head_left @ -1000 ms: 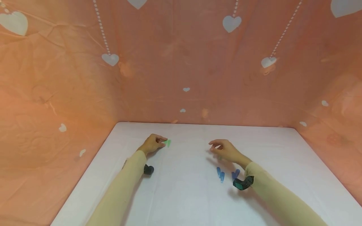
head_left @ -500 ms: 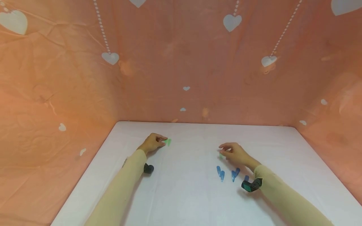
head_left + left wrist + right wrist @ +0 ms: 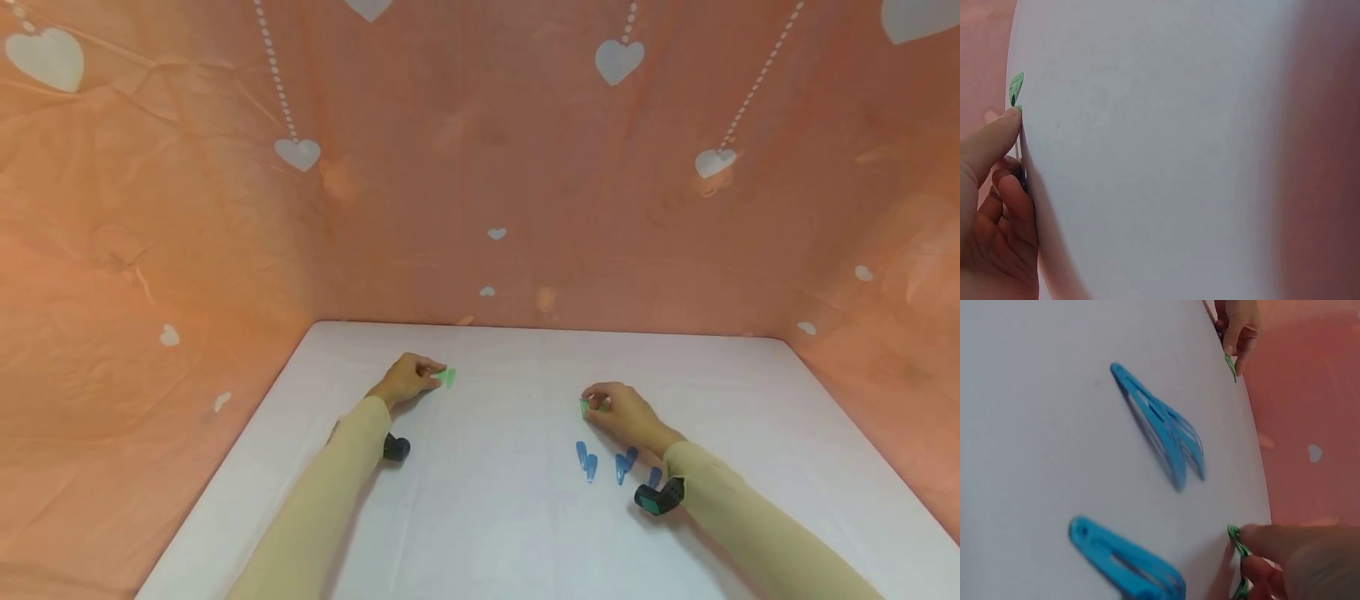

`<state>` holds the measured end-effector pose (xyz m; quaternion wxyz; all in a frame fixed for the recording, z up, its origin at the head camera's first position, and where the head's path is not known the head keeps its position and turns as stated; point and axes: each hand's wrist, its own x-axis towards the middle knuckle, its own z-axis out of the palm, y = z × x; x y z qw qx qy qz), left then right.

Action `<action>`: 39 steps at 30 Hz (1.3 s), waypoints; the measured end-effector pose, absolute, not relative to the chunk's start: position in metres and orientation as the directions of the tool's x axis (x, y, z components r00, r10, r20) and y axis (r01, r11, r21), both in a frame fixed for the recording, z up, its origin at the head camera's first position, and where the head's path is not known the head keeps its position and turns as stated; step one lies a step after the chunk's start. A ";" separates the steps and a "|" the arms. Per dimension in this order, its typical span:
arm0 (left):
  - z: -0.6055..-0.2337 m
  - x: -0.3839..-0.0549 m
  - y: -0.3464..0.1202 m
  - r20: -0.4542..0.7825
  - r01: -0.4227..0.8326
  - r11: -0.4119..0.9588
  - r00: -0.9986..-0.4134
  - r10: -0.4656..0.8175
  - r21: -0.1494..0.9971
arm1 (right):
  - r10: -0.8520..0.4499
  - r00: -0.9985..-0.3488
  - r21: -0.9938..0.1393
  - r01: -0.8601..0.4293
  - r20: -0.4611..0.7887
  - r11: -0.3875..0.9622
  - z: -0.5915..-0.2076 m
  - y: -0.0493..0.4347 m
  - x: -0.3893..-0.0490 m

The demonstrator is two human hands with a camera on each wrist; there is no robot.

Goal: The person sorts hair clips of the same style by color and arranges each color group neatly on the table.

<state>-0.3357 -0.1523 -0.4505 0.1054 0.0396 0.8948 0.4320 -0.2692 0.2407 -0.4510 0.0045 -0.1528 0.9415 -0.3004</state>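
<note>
Far on the left of the table, my left hand (image 3: 405,379) pinches a small green snap hair clip between thumb and fingertips. A second green hair clip (image 3: 452,377) stands out just past those fingertips; the left wrist view shows this green clip (image 3: 1016,87) beyond the thumb (image 3: 1004,134). On the right, my right hand (image 3: 628,414) bends down with thumb and index finger around a green hair clip, partly hidden by the fingers. Another green clip (image 3: 584,409) shows at its fingertips. Blue snap hair clips (image 3: 1160,422) lie nearer, below this hand.
Several blue clips lie in pairs on the white table (image 3: 487,500), one pair (image 3: 587,463) left of another pair (image 3: 625,464). A further blue clip (image 3: 655,477) is close to the right wrist's camera (image 3: 660,497). An orange curtain (image 3: 450,167) with hearts encloses the back and sides.
My right hand has moved right and slightly toward me, down to the green clips, and its fingers have closed in on one. The left hand stays nearly still at its clip.
</note>
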 end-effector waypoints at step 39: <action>-0.451 -0.336 -0.153 -0.144 -0.010 0.606 -0.974 0.174 0.796 | -0.447 -0.892 -0.916 -0.230 0.063 0.329 -0.440 0.168 -0.296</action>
